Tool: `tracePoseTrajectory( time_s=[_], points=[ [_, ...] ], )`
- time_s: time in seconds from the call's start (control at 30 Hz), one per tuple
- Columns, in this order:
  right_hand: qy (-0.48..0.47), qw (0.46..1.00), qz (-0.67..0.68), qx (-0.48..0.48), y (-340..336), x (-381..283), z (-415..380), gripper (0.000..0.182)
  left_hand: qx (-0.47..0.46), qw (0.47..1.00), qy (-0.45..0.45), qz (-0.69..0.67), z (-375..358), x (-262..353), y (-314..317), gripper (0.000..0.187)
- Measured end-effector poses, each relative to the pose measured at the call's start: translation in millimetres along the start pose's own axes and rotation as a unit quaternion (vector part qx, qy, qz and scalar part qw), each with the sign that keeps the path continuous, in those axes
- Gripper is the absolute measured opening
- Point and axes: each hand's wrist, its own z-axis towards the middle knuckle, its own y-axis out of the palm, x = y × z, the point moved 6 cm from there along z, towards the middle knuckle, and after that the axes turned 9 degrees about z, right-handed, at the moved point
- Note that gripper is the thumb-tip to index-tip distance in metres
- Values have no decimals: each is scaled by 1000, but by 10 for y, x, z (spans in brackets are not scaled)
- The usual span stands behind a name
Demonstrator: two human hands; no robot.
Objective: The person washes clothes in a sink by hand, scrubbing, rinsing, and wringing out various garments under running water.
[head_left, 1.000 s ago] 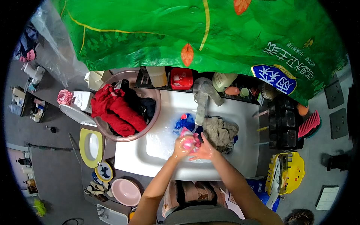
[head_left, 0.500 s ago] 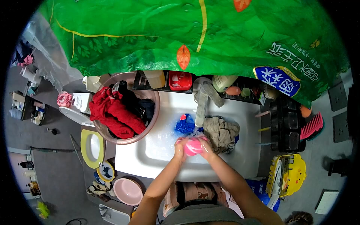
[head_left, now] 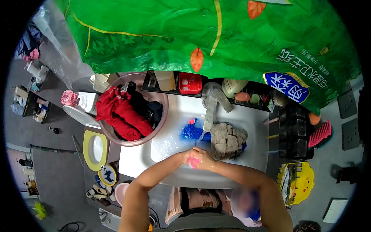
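Observation:
Over the white basin, my left hand and my right hand are closed together around a small pink item. Much of it is hidden by my fingers. Water runs from the faucet just above my hands. Wet blue cloth lies in the basin beyond them, and a bunched beige garment lies to their right, against the blue cloth.
A round tub with red and dark clothes rests on the basin's left side. Bottles and a red box stand on the back shelf. Green plastic sheeting hangs above. A yellow basket is at the right.
Both hands have come closer together and squeezed around the pink item, which shows less now. My elbows have spread outward. The view has shifted slightly.

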Motion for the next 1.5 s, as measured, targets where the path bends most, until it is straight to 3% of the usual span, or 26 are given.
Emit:
tracePoseTrajectory(
  time_s=[0.17, 0.27, 0.3, 0.37, 0.4, 0.43, 0.5, 0.57, 0.6, 0.63, 0.7, 0.73, 0.77, 0.8, 0.83, 0.87, 0.9, 1.07, 1.2, 1.23, 1.37, 1.5],
  points=[
    [21, 999, 5, -35, 70, -23, 12, 21, 30, 999, -14, 37, -61, -70, -65, 21],
    [-15, 999, 8, -36, 77, -64, -1, 18, 89, 994, 4, 63, -145, -63, -94, 22],
    [-24, 997, 58, 36, 14, -61, 8, 16, 122, 989, 19, 79, -199, -32, -93, 22],
    [-43, 971, 162, 170, -51, 8, 4, 13, 211, 968, 99, 91, -491, 196, 29, 22],
    [25, 941, 226, 249, -33, 162, 2, 12, 247, 952, 155, 93, -782, 396, 292, 24],
    [166, 883, 344, 274, -76, 94, 41, 12, 263, 930, 239, 97, -1010, 534, 398, 27],
    [199, 835, 429, 281, -113, -91, 230, 18, 291, 864, 397, 104, -1506, 709, 548, 32],
    [123, 834, 454, 287, -124, -326, 538, 27, 357, 780, 419, 296, -2113, 885, 845, 43],
    [134, 832, 479, 247, -119, -532, 725, 34, 372, 707, 495, 342, -2347, 1006, 872, 40],
    [86, 838, 489, 227, -89, -635, 945, 34, 382, 625, 563, 383, -2560, 1092, 901, 38],
    [4, 866, 463, 192, 7, -816, 1380, 40, 541, 398, 559, 486, -3059, 1288, 891, 31],
    [-23, 907, 379, 181, -34, -1167, 1497, 43, 579, 258, 564, 530, -3290, 1398, 1035, 27],
    [-82, 920, 333, 189, 117, -873, 1732, 44, 602, 111, 557, 562, -3473, 1444, 1178, 23],
    [-134, 957, 161, 203, 119, -1068, 1743, 43, 621, 88, 521, 579, -3557, 1478, 1116, 21],
    [-180, 961, -18, 210, 134, -1256, 1735, 43, 639, 65, 485, 593, -3598, 1522, 991, 20],
    [-187, 960, -151, 147, 332, -1135, 1769, 41, 642, 94, 459, 607, -3549, 1530, 663, 19],
    [-150, 967, -175, 106, 460, -1114, 1752, 41, 641, 132, 462, 598, -3532, 1508, 568, 18],
    [-125, 955, -242, 120, 605, -928, 1725, 41, 650, 130, 432, 612, -3482, 1354, 447, 17],
    [-143, 955, -176, 192, 426, -1120, 1537, 42, 658, 184, 497, 535, -3510, 1259, 460, 20],
    [-191, 947, -105, 234, 335, -1141, 1404, 40, 672, 142, 505, 523, -3531, 1180, 617, 21],
    [-70, 958, -34, 277, 329, -407, 589, 35, 668, 100, 520, 522, -3220, 725, 750, 14],
    [130, 953, -69, 265, 250, 654, -59, 41, 549, 245, 517, 609, -2340, 401, 793, 15]
  ],
)
